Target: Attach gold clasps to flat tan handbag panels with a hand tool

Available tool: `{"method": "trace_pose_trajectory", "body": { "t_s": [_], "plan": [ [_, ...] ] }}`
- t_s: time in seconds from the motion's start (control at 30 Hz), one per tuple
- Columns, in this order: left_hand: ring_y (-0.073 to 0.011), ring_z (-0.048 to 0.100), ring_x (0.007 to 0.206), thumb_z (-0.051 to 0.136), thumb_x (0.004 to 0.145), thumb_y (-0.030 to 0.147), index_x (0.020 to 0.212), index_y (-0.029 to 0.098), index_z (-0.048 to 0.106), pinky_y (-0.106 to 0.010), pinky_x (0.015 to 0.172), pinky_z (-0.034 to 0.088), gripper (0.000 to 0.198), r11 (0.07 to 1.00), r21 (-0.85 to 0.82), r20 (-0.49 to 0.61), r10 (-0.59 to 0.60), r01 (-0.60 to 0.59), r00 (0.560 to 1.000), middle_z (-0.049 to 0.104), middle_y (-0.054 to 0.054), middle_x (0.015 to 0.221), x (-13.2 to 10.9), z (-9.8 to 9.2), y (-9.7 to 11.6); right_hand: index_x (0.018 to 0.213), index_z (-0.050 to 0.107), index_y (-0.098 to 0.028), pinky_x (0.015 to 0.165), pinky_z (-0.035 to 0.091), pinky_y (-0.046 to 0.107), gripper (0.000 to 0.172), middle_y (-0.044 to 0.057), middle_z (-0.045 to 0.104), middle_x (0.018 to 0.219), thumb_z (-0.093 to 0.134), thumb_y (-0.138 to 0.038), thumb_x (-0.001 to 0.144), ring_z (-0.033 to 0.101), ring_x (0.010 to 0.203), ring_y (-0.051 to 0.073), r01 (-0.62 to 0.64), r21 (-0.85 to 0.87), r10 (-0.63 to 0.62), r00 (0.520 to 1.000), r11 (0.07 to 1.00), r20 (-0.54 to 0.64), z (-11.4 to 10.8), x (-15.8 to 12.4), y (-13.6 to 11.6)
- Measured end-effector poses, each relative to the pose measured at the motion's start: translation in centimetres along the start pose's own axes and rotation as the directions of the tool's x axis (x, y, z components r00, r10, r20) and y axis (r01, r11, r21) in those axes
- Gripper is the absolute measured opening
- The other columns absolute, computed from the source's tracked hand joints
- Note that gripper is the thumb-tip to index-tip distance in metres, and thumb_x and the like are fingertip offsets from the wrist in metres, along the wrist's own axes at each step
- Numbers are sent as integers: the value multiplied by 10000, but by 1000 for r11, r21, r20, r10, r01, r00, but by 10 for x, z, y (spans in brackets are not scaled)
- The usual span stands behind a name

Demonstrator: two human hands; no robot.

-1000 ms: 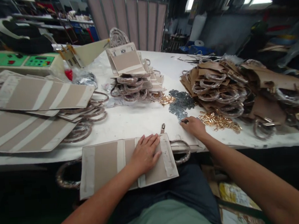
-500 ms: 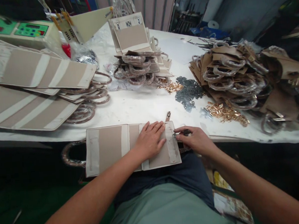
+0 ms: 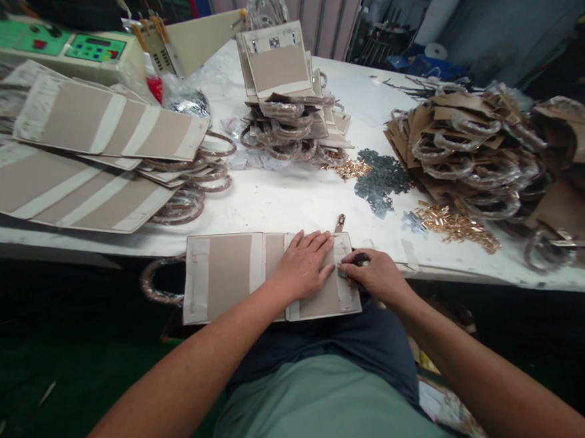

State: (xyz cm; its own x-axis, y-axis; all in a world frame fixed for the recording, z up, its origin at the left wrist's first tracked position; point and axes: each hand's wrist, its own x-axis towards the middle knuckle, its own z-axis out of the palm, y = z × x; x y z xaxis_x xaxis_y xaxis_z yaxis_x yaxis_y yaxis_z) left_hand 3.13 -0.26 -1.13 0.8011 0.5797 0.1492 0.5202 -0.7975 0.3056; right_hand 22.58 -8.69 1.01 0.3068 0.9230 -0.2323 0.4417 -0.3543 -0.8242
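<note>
The right hand (image 3: 374, 278) is pinching something small and dark (image 3: 360, 259) between thumb and fingers, holding it against the panel's pale strip, while the left hand (image 3: 303, 265) is pressing down with fingers spread on a beige bag panel (image 3: 228, 270). That panel is lying across the front edge of the white table (image 3: 282, 210) and the person's lap (image 3: 322, 350), with a wrapped ring handle (image 3: 159, 281) hanging off its left end. Bearing down right beside the pinch looks like a sound way of stopping the panel from creeping. Just beyond, a metal tab (image 3: 340, 223) is poking past the panel, and gold clips (image 3: 456, 227) and grey metal pieces (image 3: 383, 182) are lying in loose heaps.
</note>
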Motion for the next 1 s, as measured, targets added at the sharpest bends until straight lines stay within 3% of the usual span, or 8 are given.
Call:
{"method": "trace_pose_trajectory", "body": {
  "t_s": [0.17,0.53,0.83,1.0],
  "plan": [
    [-266,336,1548,499,1048,417,1585,200,427,-496,1311,169,583,1000,8,-17,3,-2,1000,382,-74,1687,0,2,0,830,770,-228,827,506,365,197,24,766,849,717,-411,780,700,826,251,194,-203,-213,974,960,-77,4,4,8],
    [-271,310,1561,493,1048,449,1607,176,396,-512,1316,171,630,1000,20,2,8,-8,1000,375,-71,1691,1,1,0,909,772,-258,815,510,354,82,-4,768,894,718,-301,865,713,850,233,285,-293,-313,948,913,-53,8,1,16],
    [-284,299,1564,534,1004,581,1609,177,387,-500,1322,150,742,1000,0,-9,15,-15,1000,378,-80,1688,0,2,0,1077,770,-252,899,535,379,224,35,779,1052,640,-327,910,720,961,257,330,-275,-349,937,903,-24,4,-1,23],
    [-279,305,1559,555,1000,551,1612,176,382,-496,1324,145,738,1000,-6,1,3,-3,1000,368,-76,1694,1,3,-1,929,728,-238,826,522,352,119,29,749,900,628,-288,889,700,854,250,339,-335,-364,931,879,-15,4,0,23]
  ]
}}
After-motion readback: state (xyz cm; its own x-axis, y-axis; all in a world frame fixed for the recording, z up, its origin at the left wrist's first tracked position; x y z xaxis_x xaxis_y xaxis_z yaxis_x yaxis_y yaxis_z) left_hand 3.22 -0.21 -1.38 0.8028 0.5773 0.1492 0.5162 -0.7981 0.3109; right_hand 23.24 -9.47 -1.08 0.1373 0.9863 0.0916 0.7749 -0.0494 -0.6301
